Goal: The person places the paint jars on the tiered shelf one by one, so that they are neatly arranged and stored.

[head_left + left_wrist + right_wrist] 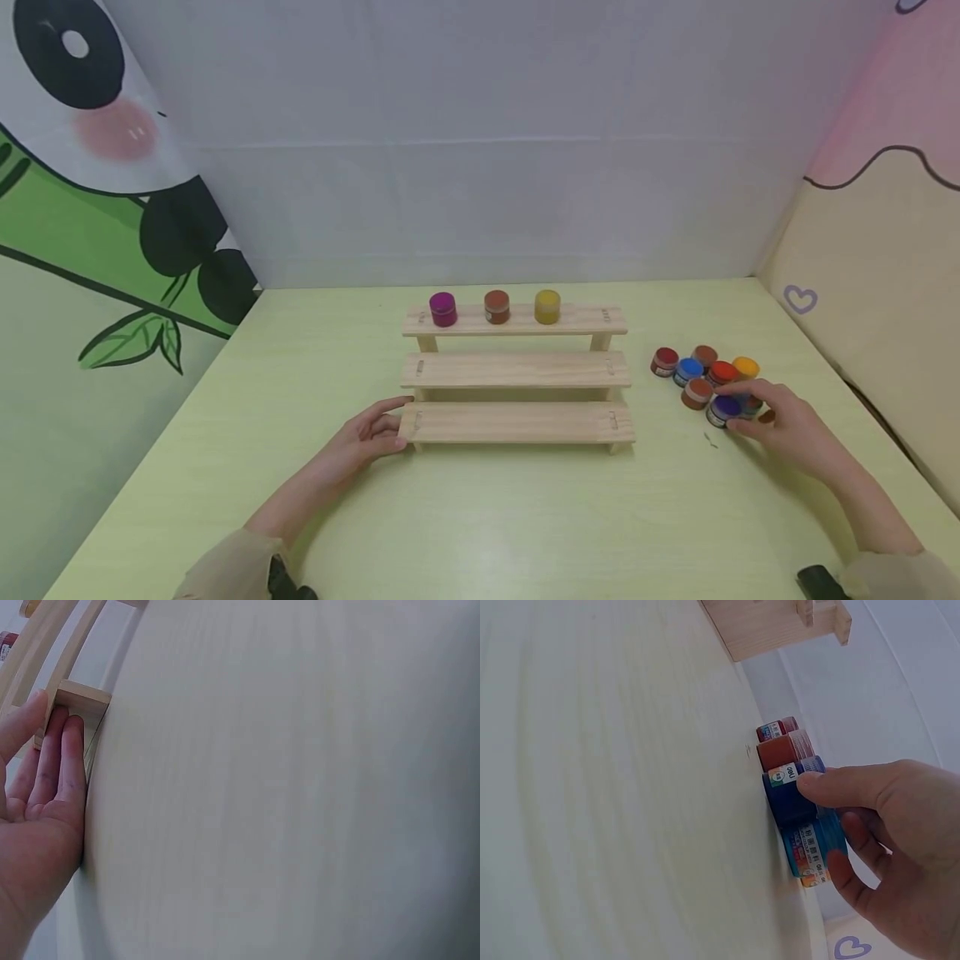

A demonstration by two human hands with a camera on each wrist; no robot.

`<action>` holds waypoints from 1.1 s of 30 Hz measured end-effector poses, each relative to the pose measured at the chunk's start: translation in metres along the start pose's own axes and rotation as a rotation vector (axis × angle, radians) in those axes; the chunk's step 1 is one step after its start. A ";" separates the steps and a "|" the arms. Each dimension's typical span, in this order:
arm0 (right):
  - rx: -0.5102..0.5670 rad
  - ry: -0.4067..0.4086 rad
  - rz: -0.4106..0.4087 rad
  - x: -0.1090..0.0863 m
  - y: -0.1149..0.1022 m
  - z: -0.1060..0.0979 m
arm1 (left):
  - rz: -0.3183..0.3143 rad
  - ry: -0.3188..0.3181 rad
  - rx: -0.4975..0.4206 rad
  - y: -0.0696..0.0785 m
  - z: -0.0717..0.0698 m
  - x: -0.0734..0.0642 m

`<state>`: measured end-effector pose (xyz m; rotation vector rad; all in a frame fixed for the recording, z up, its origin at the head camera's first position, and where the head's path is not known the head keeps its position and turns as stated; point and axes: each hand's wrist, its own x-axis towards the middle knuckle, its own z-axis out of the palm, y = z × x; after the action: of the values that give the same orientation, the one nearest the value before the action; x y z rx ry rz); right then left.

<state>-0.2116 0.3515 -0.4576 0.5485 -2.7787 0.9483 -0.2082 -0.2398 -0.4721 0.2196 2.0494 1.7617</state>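
A three-step wooden rack stands mid-table. My left hand grips the left end of its lowest step; in the left wrist view the thumb lies against the board and the straighter fingers reach under it. On the top step sit a purple paint jar, a brown one and a yellow one. At the right, my right hand pinches a dark blue paint jar, thumb on its near side and fingers behind. Beside it is a teal jar, partly covered by the fingers.
Several more paint jars cluster around the right hand: dark red, bright blue, red, orange-yellow and brown. A pale wall rises behind the table, with printed panels at the sides.
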 end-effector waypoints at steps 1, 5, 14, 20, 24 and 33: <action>-0.001 0.001 0.000 0.000 0.000 0.000 | 0.001 -0.001 0.000 0.000 0.000 0.000; -0.015 0.001 0.013 0.002 -0.003 -0.002 | 0.003 -0.003 -0.001 0.000 0.000 -0.001; -0.080 -0.014 0.070 0.003 -0.010 -0.008 | -0.012 0.005 -0.011 0.001 0.000 -0.001; -0.104 0.008 0.091 0.004 -0.014 -0.014 | -0.004 0.000 -0.014 0.001 0.000 0.000; -0.113 0.031 0.080 0.005 -0.014 -0.016 | -0.004 -0.005 -0.015 0.001 0.000 -0.001; -0.101 0.076 0.028 0.010 -0.018 -0.021 | -0.006 -0.009 -0.020 0.001 0.000 -0.001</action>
<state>-0.2132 0.3480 -0.4285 0.4505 -2.7541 0.8110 -0.2074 -0.2398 -0.4707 0.2147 2.0231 1.7736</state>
